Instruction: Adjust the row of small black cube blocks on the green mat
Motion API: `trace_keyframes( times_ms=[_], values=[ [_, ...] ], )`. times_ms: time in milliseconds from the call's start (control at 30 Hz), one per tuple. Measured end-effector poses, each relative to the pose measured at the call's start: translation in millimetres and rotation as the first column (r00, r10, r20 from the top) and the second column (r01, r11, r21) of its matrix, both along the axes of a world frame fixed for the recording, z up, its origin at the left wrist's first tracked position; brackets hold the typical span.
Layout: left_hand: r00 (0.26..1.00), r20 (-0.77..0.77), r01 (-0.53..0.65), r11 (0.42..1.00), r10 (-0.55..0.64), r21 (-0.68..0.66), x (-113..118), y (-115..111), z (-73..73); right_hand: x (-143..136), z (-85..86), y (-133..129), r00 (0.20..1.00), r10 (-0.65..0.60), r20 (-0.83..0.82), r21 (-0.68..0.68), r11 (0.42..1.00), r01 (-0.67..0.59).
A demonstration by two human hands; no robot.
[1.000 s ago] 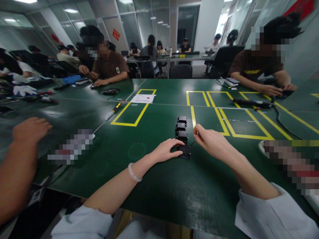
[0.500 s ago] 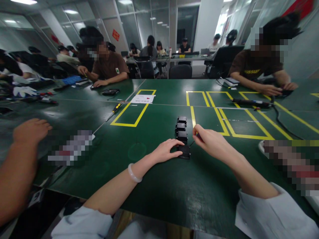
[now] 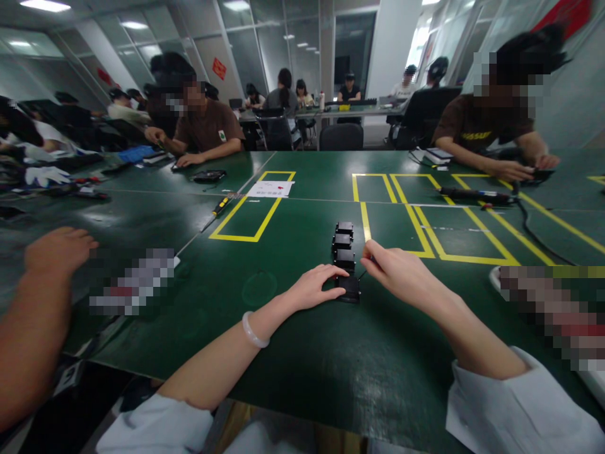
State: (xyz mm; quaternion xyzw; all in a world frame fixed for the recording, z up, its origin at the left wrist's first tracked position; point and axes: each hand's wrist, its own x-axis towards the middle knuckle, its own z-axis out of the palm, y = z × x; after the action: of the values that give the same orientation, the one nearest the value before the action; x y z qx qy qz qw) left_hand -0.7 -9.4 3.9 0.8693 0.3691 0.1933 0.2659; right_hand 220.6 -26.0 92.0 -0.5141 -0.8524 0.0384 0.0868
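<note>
A row of several small black box-shaped parts (image 3: 344,257) stands on the green table, running away from me. My left hand (image 3: 317,284) grips the nearest black box (image 3: 350,290) from its left side, thumb at the near edge and fingers over the far edge. Close to the right of it, my right hand (image 3: 390,263) is closed in a pinch around a thin dark rod-like tool (image 3: 362,275). The tool slants down to the box's right side. Its handle is hidden in my fingers, so its exact kind does not show.
Yellow tape rectangles (image 3: 258,239) mark the green table (image 3: 283,353). A yellow-and-black screwdriver (image 3: 221,205) lies left of a white paper sheet (image 3: 271,189). A co-worker's arm (image 3: 42,302) rests at the left. Two people sit opposite; a dark cylindrical tool (image 3: 477,195) lies by the right one.
My right hand has shifted slightly left, toward the nearest black box, with the thin tool still in it. My left hand keeps its hold.
</note>
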Motion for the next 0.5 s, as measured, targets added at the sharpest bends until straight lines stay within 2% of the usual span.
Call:
trace_keyframes(
  times_ms=[100,367,500],
  values=[
    [1.000,0.004,0.004,1.000,-0.004,0.010,-0.2,0.1,-0.3,-1.5,1.0,0.1,0.996,-0.079,0.041,-0.006,0.997,0.079],
    [1.000,0.000,0.010,1.000,-0.010,0.015,0.1,0.3,-0.6,-1.3,2.2,-1.0,0.999,-0.031,-0.037,-0.019,0.999,0.030],
    [1.000,-0.002,0.007,1.000,-0.007,0.014,0.2,0.5,-1.4,-1.7,-0.5,1.5,0.998,-0.061,0.019,-0.001,0.998,0.061]
  ],
)
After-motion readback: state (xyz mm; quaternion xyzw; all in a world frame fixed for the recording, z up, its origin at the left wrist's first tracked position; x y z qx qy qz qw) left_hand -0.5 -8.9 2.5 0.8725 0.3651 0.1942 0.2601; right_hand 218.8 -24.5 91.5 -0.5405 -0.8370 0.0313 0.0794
